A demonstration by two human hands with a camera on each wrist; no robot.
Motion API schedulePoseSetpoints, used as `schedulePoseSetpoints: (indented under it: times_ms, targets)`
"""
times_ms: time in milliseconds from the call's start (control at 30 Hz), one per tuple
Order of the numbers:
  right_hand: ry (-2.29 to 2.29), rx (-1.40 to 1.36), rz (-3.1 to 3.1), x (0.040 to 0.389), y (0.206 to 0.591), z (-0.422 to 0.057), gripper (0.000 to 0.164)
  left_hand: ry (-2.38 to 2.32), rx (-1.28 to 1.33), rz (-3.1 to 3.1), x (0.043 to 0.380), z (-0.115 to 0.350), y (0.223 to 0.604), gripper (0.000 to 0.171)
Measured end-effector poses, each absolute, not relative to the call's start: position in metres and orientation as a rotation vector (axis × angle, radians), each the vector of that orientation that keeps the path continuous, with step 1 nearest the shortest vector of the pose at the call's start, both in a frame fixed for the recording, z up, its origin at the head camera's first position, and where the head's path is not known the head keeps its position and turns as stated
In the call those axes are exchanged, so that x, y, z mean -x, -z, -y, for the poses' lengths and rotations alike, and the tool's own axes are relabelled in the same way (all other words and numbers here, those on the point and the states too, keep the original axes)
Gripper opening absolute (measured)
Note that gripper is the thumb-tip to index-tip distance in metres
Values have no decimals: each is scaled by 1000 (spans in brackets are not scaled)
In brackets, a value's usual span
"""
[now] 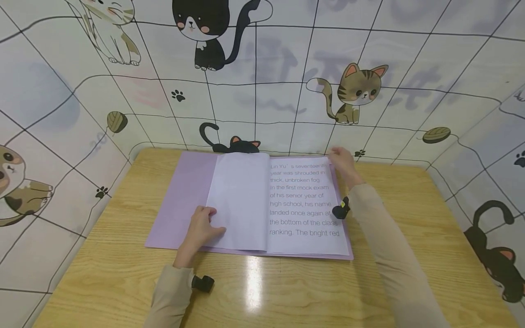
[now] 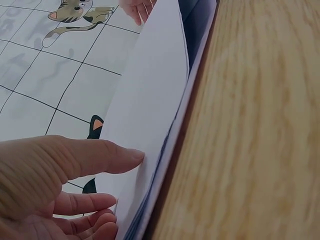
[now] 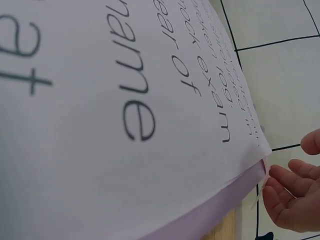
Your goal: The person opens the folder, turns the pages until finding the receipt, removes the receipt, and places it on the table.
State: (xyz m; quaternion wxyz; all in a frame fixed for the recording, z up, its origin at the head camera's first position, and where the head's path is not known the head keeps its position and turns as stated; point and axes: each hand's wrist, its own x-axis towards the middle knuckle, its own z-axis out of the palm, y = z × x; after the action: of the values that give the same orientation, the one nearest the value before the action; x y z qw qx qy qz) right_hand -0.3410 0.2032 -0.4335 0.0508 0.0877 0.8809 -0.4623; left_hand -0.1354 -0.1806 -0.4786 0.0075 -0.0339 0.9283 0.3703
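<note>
An open book with a lilac cover (image 1: 180, 200) lies on the wooden table in the head view. Its left page (image 1: 239, 200) is blank; the right page (image 1: 303, 243) carries large printed English text. My left hand (image 1: 201, 231) rests on the blank page near its lower left. In the left wrist view the thumb (image 2: 112, 156) lies across that page, apart from the other fingers, which are at its edge. At the top right corner of the book is my right hand (image 1: 342, 163). In the right wrist view its loosely bent fingers (image 3: 295, 182) are beside the page corner, thumb apart.
The wooden table (image 1: 295, 291) stretches around the book. Behind and beside it stands a white grid-patterned cloth (image 1: 279, 105) with cartoon cats. Black devices are strapped at the left wrist (image 1: 203, 283) and the right wrist (image 1: 341, 209).
</note>
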Motion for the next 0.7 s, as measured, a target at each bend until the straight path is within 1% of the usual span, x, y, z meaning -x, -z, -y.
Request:
schedulePoseSetpoints:
  times_ms: [133,433,700]
  targets:
    - [1456,-309,-2674,344,434,-204,53,-1157,106,-2899,136,181,479,52]
    - [1498,-303,-2682,346,434,-205,46,-1162,101,-2902,136,181,479,52]
    - [1484,-283,-2600,345,432,-203,50,-1155,101,-2904,135,181,478,52]
